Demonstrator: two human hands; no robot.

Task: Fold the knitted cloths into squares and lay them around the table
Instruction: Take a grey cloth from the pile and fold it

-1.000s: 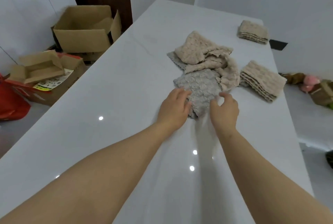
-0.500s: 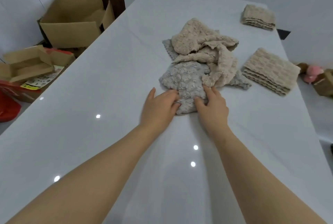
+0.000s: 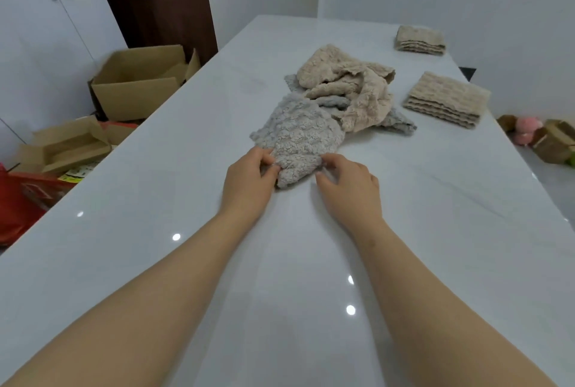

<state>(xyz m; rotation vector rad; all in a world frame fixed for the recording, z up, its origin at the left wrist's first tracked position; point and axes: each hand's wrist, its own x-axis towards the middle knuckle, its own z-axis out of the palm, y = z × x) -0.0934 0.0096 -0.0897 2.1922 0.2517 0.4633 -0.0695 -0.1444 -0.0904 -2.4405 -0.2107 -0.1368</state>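
Note:
A crumpled grey knitted cloth [image 3: 295, 137] lies on the white table [image 3: 155, 231], at the near end of a loose pile. My left hand [image 3: 249, 184] pinches its near left edge. My right hand [image 3: 348, 184] pinches its near right edge with curled fingers. Behind it lie crumpled beige cloths [image 3: 351, 84] over another grey cloth [image 3: 395, 122]. A folded beige square stack [image 3: 448, 100] sits to the right, and a second folded stack [image 3: 420, 39] at the far right.
Open cardboard boxes [image 3: 140, 81] and a red bag [image 3: 18, 209] stand on the floor to the left. Boxes and a pink toy [image 3: 529, 128] lie on the floor to the right. White cabinet doors [image 3: 46, 13] are at the far left.
Both hands have pulled the grey cloth's near end toward me, out from the pile. Their fingers went from lying on the cloth to pinching its edge.

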